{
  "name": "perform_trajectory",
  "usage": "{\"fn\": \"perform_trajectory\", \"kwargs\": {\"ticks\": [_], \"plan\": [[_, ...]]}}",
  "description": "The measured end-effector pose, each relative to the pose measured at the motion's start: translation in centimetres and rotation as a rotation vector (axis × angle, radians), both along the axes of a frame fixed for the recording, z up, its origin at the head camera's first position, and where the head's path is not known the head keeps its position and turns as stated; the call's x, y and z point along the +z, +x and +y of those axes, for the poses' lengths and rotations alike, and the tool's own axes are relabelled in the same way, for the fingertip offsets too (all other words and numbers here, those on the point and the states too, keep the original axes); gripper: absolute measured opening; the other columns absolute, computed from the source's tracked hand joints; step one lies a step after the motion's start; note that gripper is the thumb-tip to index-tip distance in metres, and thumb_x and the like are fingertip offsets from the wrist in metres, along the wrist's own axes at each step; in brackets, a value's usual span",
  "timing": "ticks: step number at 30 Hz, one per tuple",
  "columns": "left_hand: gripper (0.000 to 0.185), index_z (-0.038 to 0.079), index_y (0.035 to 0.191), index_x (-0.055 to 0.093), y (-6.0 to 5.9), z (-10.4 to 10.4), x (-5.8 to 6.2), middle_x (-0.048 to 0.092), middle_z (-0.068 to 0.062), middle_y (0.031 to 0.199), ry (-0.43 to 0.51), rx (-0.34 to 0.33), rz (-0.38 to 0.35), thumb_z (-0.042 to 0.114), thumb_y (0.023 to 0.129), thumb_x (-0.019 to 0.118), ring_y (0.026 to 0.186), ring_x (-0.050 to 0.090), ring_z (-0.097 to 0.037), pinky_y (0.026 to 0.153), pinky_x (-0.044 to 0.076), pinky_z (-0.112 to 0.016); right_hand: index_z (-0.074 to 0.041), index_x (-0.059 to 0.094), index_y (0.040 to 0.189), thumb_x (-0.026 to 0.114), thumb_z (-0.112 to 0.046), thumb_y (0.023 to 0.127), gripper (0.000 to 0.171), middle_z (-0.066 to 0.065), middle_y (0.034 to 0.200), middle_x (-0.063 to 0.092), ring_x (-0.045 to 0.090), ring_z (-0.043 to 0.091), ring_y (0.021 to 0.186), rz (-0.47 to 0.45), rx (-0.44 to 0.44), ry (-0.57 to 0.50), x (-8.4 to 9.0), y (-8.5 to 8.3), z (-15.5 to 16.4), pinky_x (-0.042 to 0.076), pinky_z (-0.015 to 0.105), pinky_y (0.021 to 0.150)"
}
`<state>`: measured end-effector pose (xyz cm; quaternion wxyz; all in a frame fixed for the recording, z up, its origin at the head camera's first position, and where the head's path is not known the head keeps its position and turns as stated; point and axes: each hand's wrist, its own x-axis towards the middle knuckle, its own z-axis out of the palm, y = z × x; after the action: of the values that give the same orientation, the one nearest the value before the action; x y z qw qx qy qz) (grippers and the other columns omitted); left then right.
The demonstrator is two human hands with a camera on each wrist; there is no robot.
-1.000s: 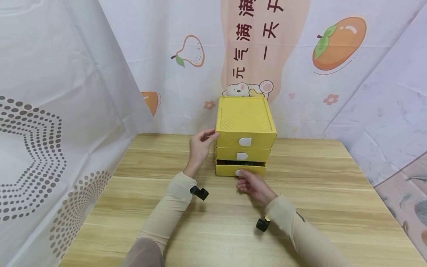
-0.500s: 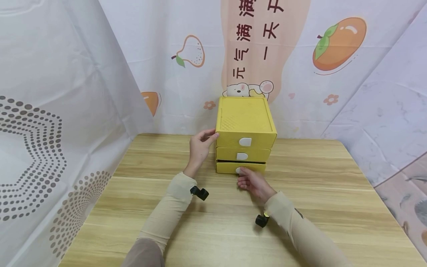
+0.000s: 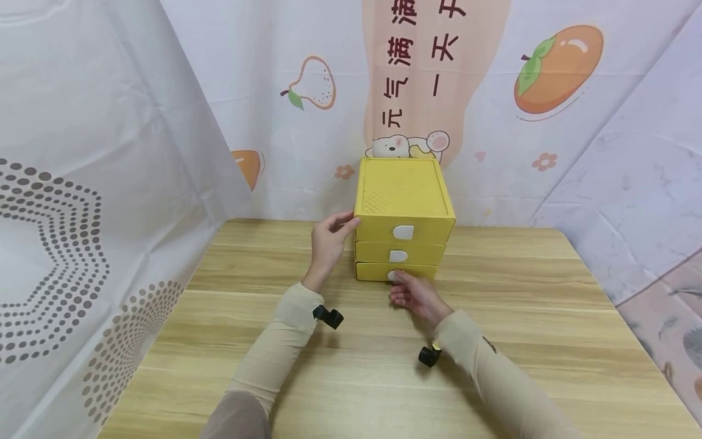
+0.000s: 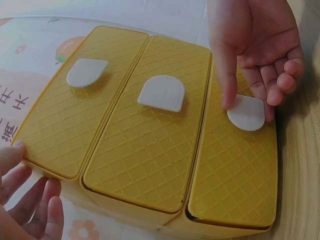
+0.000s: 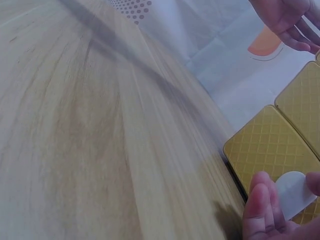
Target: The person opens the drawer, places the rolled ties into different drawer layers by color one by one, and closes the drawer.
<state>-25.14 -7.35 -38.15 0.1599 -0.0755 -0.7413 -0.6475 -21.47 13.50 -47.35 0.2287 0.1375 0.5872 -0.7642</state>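
Wooden table, fruit-printed backdrop, dotted white cloth at left

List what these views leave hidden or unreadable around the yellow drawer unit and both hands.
- Drawer contents: all three drawers of the yellow drawer unit sit shut, fronts hiding the insides in every view.
- Right hand: right wrist view cuts it off at the frame edge.
- Left hand: left wrist view crops its fingers at the corner.
- Unit's back and right side: unseen.
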Motion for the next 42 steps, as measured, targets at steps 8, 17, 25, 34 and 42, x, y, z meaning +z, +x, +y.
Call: {"fn": "perform_trajectory", "kwargs": {"ticks": [8, 17, 25, 34, 42], "plan": [[0.028, 0.007, 0.109, 0.073, -0.1, 0.1, 0.2, 0.074, -0.012, 0.107, -0.001, 0.007, 0.0, 0.024, 0.088, 0.074, 0.093, 0.069, -0.021, 0.079, 0.053, -0.024, 0.008, 0.051, 0.122, 0.048, -0.027, 0.103, 0.039, 0.002, 0.071, 0.063, 0.062, 0.012, 0.062, 0.01, 0.02, 0.006, 0.1, -0.2, 0.1, 0.052, 0.022, 0.061], [0.028, 0.006, 0.109, 0.073, 0.0, 0.0, 0.0, 0.074, -0.012, 0.107, 0.004, 0.013, 0.005, 0.024, 0.088, 0.074, 0.093, 0.069, -0.022, 0.078, 0.052, -0.023, 0.005, 0.055, 0.115, 0.047, -0.033, 0.103, 0.04, 0.001, 0.07, 0.064, 0.062, 0.01, 0.058, 0.009, 0.076, 0.098, 0.2, -0.2, 0.2, 0.052, 0.022, 0.057], [0.029, 0.005, 0.109, 0.073, 0.0, 0.2, 0.1, 0.074, -0.014, 0.107, 0.006, 0.012, 0.007, 0.023, 0.087, 0.075, 0.094, 0.069, -0.024, 0.076, 0.052, -0.021, 0.005, 0.054, 0.113, 0.046, -0.033, 0.104, 0.04, 0.002, 0.071, 0.065, 0.062, 0.011, 0.058, 0.002, 0.085, 0.125, 0.3, -0.3, 0.2, 0.052, 0.023, 0.056], [0.028, 0.007, 0.11, 0.073, 0.1, 0.1, -0.1, 0.074, -0.012, 0.108, 0.0, 0.019, -0.016, 0.024, 0.087, 0.074, 0.091, 0.069, -0.018, 0.077, 0.052, -0.022, 0.003, 0.051, 0.112, 0.044, -0.038, 0.104, 0.042, 0.003, 0.072, 0.063, 0.06, 0.011, 0.059, -0.017, 0.062, 0.085, -0.6, 0.1, -0.1, 0.051, 0.022, 0.058], [0.029, 0.007, 0.11, 0.072, -0.1, 0.2, -0.1, 0.073, -0.012, 0.109, -0.004, 0.007, -0.013, 0.025, 0.088, 0.074, 0.093, 0.069, -0.02, 0.081, 0.053, -0.026, 0.004, 0.049, 0.111, 0.046, -0.032, 0.104, 0.037, 0.001, 0.072, 0.06, 0.06, 0.009, 0.061, 0.006, 0.064, 0.051, -0.6, 0.2, 0.7, 0.051, 0.02, 0.058]]}}
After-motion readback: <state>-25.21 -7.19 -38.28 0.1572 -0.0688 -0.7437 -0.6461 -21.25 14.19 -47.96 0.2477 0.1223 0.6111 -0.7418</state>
